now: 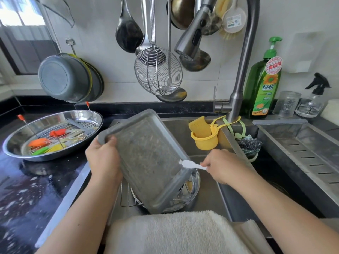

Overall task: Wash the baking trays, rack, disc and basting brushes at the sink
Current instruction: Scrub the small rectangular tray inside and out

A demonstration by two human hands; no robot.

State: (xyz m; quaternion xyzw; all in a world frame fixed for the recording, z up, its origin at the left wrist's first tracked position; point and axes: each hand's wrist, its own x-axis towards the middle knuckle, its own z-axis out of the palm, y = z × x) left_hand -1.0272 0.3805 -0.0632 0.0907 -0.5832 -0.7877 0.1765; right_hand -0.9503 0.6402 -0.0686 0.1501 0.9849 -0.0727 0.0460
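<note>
A grey rectangular baking tray (148, 158), soiled with residue, stands tilted over the sink. My left hand (103, 158) grips its upper left edge. My right hand (222, 165) pinches the handle of a small white scraper (190, 165), whose tip touches the tray's right edge. Under the tray, a wire rack (128, 197) and a round metal disc (192, 187) lie in the sink basin, mostly hidden. On the counter at left, a round steel pan (88, 114) holds orange, green and yellow basting brushes (44, 143) on a wire rack.
The faucet head (192, 39) hangs above the sink among ladles and a wire skimmer (157, 72). A yellow cup with a sponge (203, 138) hangs on the sink wall. A green detergent bottle (262, 85) stands at back right. A white towel (174, 233) drapes the front edge.
</note>
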